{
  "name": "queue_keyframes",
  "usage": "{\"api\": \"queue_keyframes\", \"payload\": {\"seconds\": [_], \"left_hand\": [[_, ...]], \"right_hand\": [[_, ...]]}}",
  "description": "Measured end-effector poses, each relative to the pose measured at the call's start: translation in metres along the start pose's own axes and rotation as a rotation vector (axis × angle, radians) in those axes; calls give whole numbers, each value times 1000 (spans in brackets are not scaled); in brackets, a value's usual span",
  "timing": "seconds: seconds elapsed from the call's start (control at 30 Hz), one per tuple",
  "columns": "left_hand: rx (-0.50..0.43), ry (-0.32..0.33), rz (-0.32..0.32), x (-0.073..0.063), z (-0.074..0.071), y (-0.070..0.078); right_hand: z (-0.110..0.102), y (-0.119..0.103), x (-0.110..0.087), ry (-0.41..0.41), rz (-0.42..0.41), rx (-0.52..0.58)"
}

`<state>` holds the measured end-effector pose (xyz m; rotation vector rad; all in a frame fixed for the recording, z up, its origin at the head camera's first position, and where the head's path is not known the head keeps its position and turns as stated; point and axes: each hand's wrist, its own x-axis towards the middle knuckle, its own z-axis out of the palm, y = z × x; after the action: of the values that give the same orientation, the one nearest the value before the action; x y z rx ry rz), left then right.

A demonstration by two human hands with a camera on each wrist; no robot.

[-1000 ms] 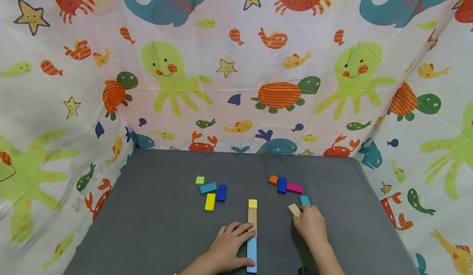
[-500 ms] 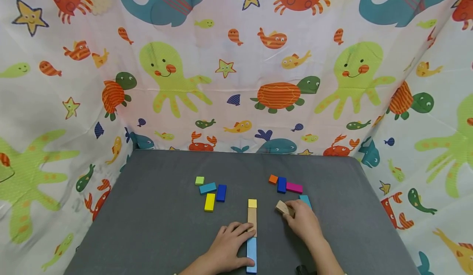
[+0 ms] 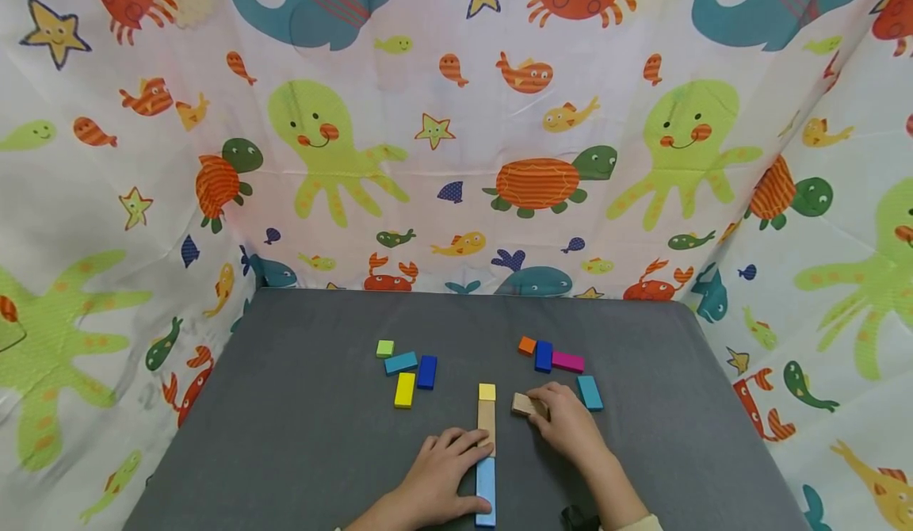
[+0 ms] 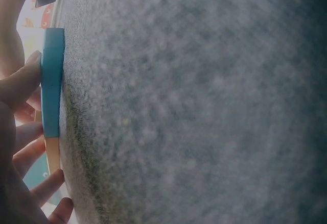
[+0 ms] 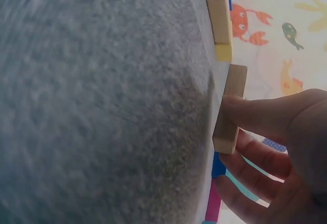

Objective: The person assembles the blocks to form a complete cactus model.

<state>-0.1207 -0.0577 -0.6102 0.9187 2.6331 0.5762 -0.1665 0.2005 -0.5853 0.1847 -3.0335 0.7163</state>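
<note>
My right hand (image 3: 571, 424) pinches a plain wooden block (image 3: 526, 405) between thumb and fingers, just right of a straight row of blocks. In the right wrist view the thumb presses on the side of this wooden block (image 5: 232, 106). The row runs from a yellow block (image 3: 487, 392) through a tan block (image 3: 487, 418) to a long light blue block (image 3: 486, 487). My left hand (image 3: 445, 475) rests on the row with spread fingers, fingertips at the tan block and thumb on the light blue one. The left wrist view shows the light blue block (image 4: 53, 86) beside the thumb.
To the left lie a green cube (image 3: 385, 349), a teal block (image 3: 401, 364), a blue block (image 3: 426, 372) and a yellow block (image 3: 404, 390). On the right are an orange block (image 3: 526, 345), a blue block (image 3: 544, 357), a magenta block (image 3: 568, 362) and a teal block (image 3: 590, 393).
My right hand has moved left with the wooden block, away from the teal block, which now shows fully. The left hand stays in place on the row.
</note>
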Motion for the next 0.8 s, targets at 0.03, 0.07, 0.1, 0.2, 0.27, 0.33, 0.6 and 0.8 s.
{"api": "queue_keyframes", "payload": {"seconds": [0.03, 0.07, 0.1, 0.2, 0.27, 0.33, 0.6, 0.8], "left_hand": [[0, 0, 1, 0, 0, 0], [2, -1, 1, 0, 0, 0], [2, -2, 2, 0, -1, 0], [4, -3, 11, -1, -2, 0], [8, -3, 14, -1, -2, 1], [8, -3, 11, -1, -3, 2], [21, 8, -6, -2, -6, 4], [28, 13, 1, -2, -7, 6]], "right_hand": [[1, -1, 0, -10, -8, -1], [1, -2, 0, -21, -16, 1], [2, -2, 0, -32, -26, 3], [3, -4, 0, -62, -45, -2], [4, -4, -1, -66, -69, -10], [5, -5, -2, -62, -88, -18], [7, -10, 0, -67, -123, -27], [8, -13, 1, -80, -160, -17]]}}
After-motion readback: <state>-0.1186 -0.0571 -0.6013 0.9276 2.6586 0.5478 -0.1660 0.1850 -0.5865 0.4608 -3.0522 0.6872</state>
